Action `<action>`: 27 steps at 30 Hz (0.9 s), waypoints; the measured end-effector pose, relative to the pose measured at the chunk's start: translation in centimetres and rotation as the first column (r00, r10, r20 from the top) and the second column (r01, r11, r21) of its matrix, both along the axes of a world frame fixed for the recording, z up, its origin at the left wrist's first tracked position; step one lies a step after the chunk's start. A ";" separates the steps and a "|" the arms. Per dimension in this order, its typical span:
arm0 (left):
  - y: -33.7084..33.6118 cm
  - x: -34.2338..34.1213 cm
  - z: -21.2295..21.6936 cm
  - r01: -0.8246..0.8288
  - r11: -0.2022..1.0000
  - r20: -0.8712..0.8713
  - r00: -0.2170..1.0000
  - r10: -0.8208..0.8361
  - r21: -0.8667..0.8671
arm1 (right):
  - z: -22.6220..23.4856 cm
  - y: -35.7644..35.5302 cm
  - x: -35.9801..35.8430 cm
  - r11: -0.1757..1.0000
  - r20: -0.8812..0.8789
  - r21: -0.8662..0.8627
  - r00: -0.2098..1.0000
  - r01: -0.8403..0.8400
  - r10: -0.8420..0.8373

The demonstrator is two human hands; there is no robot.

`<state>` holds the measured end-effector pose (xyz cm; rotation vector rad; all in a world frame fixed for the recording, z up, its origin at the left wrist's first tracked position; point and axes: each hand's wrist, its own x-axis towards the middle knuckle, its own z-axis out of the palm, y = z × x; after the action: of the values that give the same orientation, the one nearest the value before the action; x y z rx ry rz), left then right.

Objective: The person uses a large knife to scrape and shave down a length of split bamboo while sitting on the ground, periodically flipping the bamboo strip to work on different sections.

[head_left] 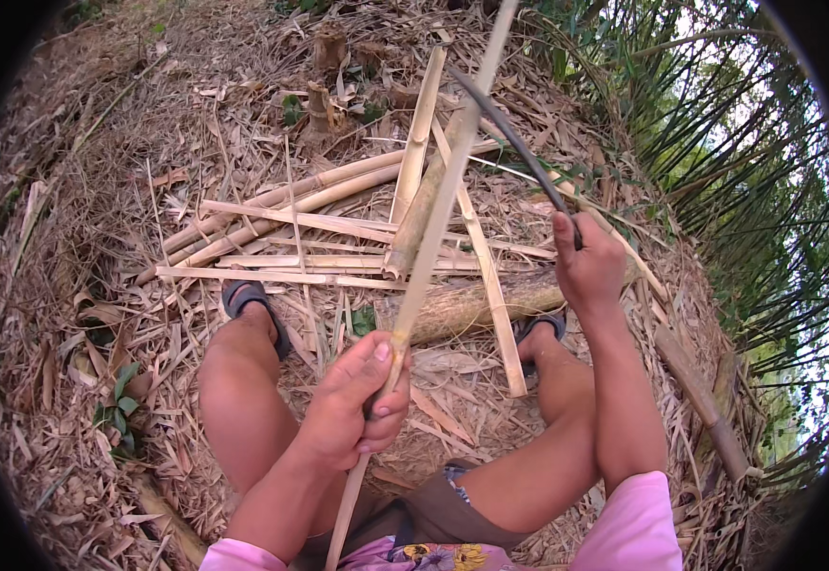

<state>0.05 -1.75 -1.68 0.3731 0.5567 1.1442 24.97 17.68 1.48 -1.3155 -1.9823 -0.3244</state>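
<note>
My left hand (352, 404) is closed round a long, pale bamboo strip (438, 228). The strip slants from my lap up past the top edge of the view, and a joint in it shows just above my thumb. In my right hand (593, 266), raised above my right knee, is a long, dark knife (519, 147) with a slightly curved blade. Its blade points up and left, and its tip comes close to the strip; whether they touch I cannot tell. My fist hides most of the knife's handle.
Beyond my feet lie several split bamboo pieces (329, 225) crossing one another. A thick bamboo log (490, 306) rests between my feet. Cut stumps (320, 107) stand farther off. Dry leaves cover the ground, and bamboo stalks (719, 143) grow thickly on the right.
</note>
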 end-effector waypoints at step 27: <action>-0.2 0.3 -0.4 -0.004 0.998 -0.154 0.988 -0.006 -0.059 | 0.0 -3.8 -3.1 0.796 0.438 0.169 0.768 -0.581 0.468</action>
<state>0.36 -1.98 -2.03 0.4129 0.7248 1.1011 21.90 13.89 1.48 -0.4743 -2.4121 -0.6014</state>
